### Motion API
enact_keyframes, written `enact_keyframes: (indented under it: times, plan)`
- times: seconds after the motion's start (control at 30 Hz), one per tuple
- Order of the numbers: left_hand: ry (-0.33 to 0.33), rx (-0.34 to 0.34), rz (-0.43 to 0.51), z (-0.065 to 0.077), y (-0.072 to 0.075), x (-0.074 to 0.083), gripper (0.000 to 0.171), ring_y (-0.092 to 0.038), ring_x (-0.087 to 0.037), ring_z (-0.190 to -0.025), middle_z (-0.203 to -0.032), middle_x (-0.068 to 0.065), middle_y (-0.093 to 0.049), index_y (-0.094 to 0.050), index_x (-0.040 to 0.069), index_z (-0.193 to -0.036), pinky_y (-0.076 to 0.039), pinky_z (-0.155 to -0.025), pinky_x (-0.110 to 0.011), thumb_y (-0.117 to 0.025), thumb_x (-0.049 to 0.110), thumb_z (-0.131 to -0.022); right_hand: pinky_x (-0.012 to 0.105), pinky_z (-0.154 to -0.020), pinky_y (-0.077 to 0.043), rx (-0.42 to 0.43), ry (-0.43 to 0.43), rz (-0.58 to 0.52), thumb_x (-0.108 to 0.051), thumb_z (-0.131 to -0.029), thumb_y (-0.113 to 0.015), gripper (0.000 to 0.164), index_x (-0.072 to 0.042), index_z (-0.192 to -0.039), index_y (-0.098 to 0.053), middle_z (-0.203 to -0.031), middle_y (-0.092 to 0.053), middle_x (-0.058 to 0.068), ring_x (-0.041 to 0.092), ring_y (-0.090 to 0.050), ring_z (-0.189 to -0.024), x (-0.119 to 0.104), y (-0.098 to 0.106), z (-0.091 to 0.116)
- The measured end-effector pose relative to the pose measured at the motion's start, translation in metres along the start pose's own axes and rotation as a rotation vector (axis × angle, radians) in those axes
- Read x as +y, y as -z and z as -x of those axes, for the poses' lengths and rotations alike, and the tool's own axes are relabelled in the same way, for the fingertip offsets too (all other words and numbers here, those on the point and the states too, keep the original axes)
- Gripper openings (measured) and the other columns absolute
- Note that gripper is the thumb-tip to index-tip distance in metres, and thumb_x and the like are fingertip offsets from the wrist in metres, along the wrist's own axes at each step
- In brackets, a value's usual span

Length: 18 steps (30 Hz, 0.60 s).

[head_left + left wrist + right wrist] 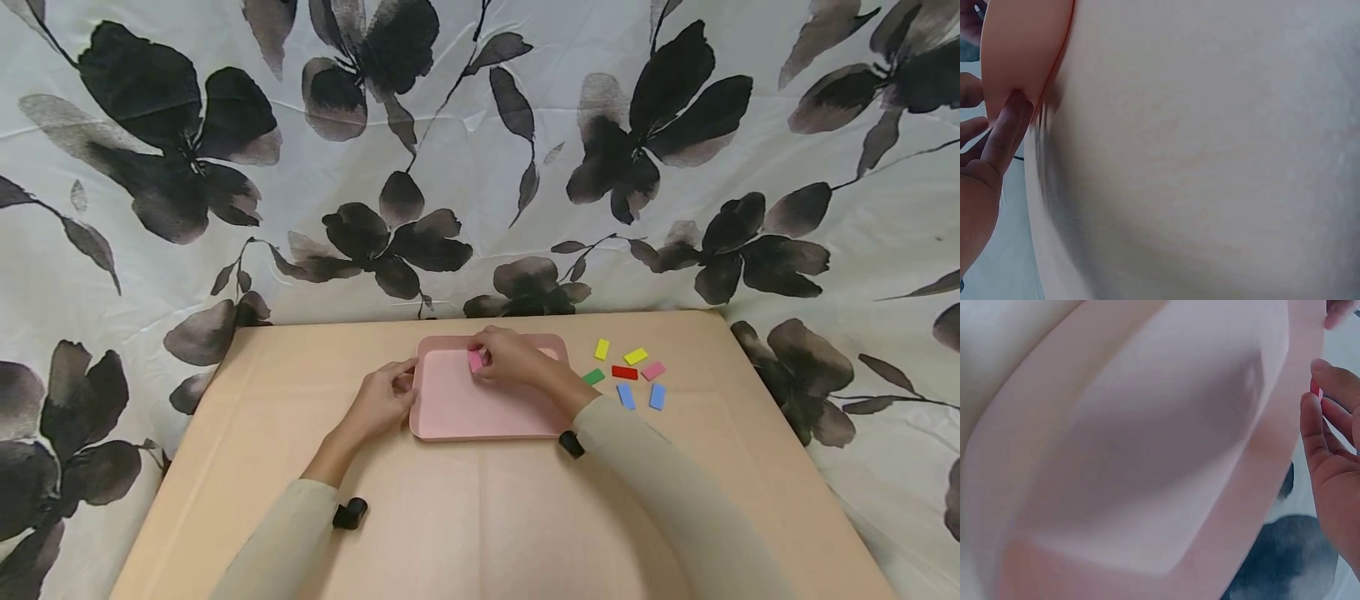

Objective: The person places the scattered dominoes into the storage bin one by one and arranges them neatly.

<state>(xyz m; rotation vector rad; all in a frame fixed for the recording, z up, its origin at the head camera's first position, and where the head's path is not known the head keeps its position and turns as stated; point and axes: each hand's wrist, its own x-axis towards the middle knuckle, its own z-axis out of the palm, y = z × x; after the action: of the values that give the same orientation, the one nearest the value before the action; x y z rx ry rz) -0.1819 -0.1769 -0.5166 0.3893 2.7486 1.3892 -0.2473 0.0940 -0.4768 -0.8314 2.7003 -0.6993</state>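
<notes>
A pink rectangular tray [448, 414] lies on the table in the head view. At its left edge my left hand [384, 400] holds the rim, and the left wrist view shows a digit of this hand [1000, 137] against the tray's outer wall [1025, 47]. Over the tray's upper left part, my right hand [513, 360] pinches a small pink block [475, 361] between thumb and fingers. Only a sliver of that block [1315, 387] shows in the right wrist view. Whether the block touches the tray floor I cannot tell.
Right of the tray lie several small flat blocks: yellow [636, 356], red [625, 372], green [593, 377], blue [657, 397] and pink [653, 371]. A light tan table [450, 517] carries everything, with a floral cloth [480, 167] behind it.
</notes>
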Motion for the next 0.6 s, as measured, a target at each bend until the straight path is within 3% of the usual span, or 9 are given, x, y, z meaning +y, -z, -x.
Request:
enact_keyframes:
  times: [0.23,0.6]
  plan:
    - [-0.003,-0.002,-0.011,0.002,0.000,-0.001,0.056,-0.068,-0.021,-0.092,-0.121,-0.017,-0.071,-0.058,-0.004,-0.142,-0.056,-0.078,-0.027,-0.071,0.001,-0.088,0.022,-0.074,-0.050,-0.007,-0.042,-0.029,-0.020,-0.088,-0.081,0.042,-0.007,-0.125,-0.068,-0.103,-0.060,0.003,0.015,-0.057,-0.090,-0.009,-0.022,-0.019]
    - [0.013,-0.010,0.003,0.000,0.001,0.003,0.057,-0.070,-0.022,-0.094,-0.121,-0.016,-0.070,-0.058,-0.004,-0.143,-0.056,-0.077,-0.025,-0.070,0.001,-0.087,0.022,-0.069,-0.043,-0.060,0.024,0.016,-0.016,-0.091,-0.079,0.031,-0.004,-0.117,-0.067,-0.088,-0.057,0.002,0.014,-0.053,-0.081,-0.024,-0.037,-0.038]
